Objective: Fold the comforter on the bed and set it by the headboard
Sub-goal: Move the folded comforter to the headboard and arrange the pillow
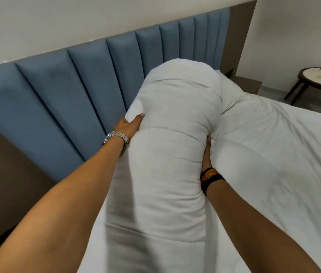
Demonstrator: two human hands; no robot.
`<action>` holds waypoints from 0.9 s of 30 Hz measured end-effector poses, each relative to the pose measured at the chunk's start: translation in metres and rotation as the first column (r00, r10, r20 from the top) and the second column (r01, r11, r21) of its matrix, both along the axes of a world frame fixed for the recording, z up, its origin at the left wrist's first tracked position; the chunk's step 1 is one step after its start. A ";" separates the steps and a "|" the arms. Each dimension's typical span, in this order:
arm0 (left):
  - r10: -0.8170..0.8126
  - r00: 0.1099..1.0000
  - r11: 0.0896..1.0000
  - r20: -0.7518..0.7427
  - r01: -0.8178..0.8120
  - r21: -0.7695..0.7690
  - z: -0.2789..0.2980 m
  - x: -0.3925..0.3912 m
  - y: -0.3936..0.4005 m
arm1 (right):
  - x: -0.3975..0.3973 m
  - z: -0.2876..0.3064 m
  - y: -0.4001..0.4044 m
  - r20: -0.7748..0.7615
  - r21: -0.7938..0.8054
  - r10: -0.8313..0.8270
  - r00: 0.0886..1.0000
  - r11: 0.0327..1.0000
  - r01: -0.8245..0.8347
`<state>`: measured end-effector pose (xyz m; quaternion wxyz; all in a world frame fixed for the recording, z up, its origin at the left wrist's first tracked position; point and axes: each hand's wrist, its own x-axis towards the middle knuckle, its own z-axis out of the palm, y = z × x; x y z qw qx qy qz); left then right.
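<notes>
— Two hands, both arms reaching forward: what are they doing?
— They are flanking one folded comforter [175,138] lying along the blue headboard [72,85]. The left hand [129,125] is pressing its side, thumb straight. The right hand [208,152] is tucking underneath; I cannot tell how its fingers are lying.

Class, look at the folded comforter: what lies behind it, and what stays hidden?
Behind the folded comforter stands the blue padded headboard. The left hand presses its headboard side. The headboard's lower part there is covered.
</notes>
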<state>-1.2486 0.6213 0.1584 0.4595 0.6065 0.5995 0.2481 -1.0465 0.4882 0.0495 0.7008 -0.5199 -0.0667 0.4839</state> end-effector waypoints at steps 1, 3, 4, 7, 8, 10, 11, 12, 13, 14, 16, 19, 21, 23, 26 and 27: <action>-0.007 1.000 1.000 -0.004 0.007 -0.006 -0.002 0.000 0.019 | -0.003 0.002 0.011 0.037 -0.010 0.014 0.999 1.000 -0.014; -0.030 1.000 0.999 0.001 0.030 -0.010 -0.006 0.002 0.062 | -0.001 -0.021 0.053 -0.032 -0.025 -0.032 0.999 0.999 0.032; -0.046 0.999 0.999 -0.001 0.046 -0.013 -0.009 0.005 0.085 | 0.000 -0.031 0.073 -0.071 -0.047 -0.065 0.995 0.997 0.062; -0.139 0.990 0.990 -0.023 0.139 -0.026 -0.022 0.015 0.151 | -0.014 -0.030 0.118 -0.075 -0.107 -0.130 0.989 0.987 0.121; -0.170 0.985 0.985 -0.029 0.170 -0.021 -0.026 0.020 0.177 | -0.016 -0.033 0.139 -0.067 -0.106 -0.164 0.984 0.982 0.156; -0.237 0.970 0.971 -0.047 0.238 0.003 -0.036 0.033 0.218 | -0.016 -0.043 0.169 -0.072 -0.111 -0.193 0.979 0.977 0.184; -0.274 0.960 0.961 -0.061 0.275 0.008 -0.040 0.037 0.236 | -0.016 -0.050 0.181 -0.090 -0.117 -0.213 0.973 0.972 0.202; -0.307 0.949 0.951 -0.076 0.309 0.010 -0.046 0.041 0.255 | -0.020 -0.050 0.196 -0.084 -0.125 -0.233 0.969 0.967 0.221; -0.335 0.938 0.941 -0.094 0.338 0.014 -0.054 0.045 0.273 | -0.018 -0.056 0.212 -0.093 -0.135 -0.250 0.964 0.962 0.237; -0.355 0.929 0.933 -0.107 0.359 0.024 -0.063 0.047 0.290 | -0.017 -0.063 0.228 -0.094 -0.148 -0.264 0.960 0.957 0.248; -0.398 0.901 0.913 -0.174 0.407 0.022 -0.090 0.048 0.316 | -0.015 -0.084 0.254 -0.100 -0.212 -0.285 0.953 0.942 0.260; -0.501 0.784 0.849 -0.367 0.527 -0.036 -0.151 0.034 0.314 | -0.014 -0.122 0.266 -0.129 -0.365 -0.190 0.973 0.922 0.132; -0.555 0.667 0.794 -0.497 0.603 -0.076 -0.200 0.015 0.291 | -0.017 -0.142 0.269 -0.007 -0.567 -0.242 0.970 0.800 0.196; -0.523 0.635 0.774 -0.568 0.633 -0.005 -0.236 -0.006 0.259 | -0.024 -0.147 0.274 0.257 -0.629 -0.222 0.941 0.700 0.337; -0.384 0.711 0.803 -0.588 0.572 0.167 -0.249 -0.021 0.228 | -0.034 -0.132 0.289 0.693 -0.532 0.063 0.718 0.717 0.450; -0.352 0.718 0.805 -0.600 0.560 0.198 -0.250 -0.020 0.223 | -0.035 -0.124 0.299 0.777 -0.511 0.185 0.601 0.742 0.433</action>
